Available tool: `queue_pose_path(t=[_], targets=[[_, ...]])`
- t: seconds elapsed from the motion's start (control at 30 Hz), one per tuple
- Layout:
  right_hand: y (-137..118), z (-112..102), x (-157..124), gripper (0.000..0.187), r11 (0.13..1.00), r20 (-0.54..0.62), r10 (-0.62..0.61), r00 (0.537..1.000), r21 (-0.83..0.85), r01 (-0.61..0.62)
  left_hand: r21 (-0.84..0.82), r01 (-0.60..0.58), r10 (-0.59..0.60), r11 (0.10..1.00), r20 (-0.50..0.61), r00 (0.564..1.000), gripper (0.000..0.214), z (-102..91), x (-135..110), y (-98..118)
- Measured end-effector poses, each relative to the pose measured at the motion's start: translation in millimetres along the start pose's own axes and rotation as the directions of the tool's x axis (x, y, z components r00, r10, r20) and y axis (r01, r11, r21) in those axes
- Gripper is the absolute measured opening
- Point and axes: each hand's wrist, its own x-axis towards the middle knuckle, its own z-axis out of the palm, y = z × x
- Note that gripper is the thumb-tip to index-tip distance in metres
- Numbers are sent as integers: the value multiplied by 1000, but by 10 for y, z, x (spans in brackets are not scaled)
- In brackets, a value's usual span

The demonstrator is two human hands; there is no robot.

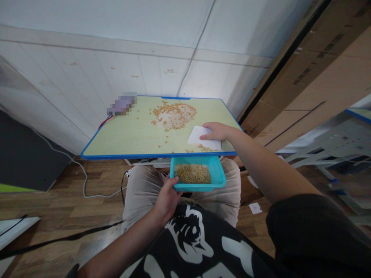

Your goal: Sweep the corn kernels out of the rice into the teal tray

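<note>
My left hand (pixel 169 197) grips the near left corner of a turquoise plastic tray (pixel 218 173), thumb over its rim. The tray is held above my lap, just under the table's front edge, and has a layer of yellow beans (pixel 193 173) in it. In my right hand (pixel 216 131) is a flat white card (pixel 198 136), pinched by the thumb and lying low over the right part of the tabletop. A few beans (pixel 206 148) lie along the card's near edge. Farther back spreads a pile of pale grains mixed with yellow beans (pixel 174 116).
The pale green table (pixel 121 135) has a blue rim and stands against a white wall. A blurred-out object (pixel 121 105) with a red cord sits at its back left corner. Cardboard boxes (pixel 290 81) rise on the right; a cable (pixel 85 177) runs across the floor.
</note>
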Motion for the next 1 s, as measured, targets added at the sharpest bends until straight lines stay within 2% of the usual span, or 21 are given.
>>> queue_pose_path(t=[1.0], targets=[[13, 17, -7, 61, 1000, -4, -28, 1000, 9, 28, -3, -8, 8, 1000, 6, 1000, 58, 8, -5, 1]])
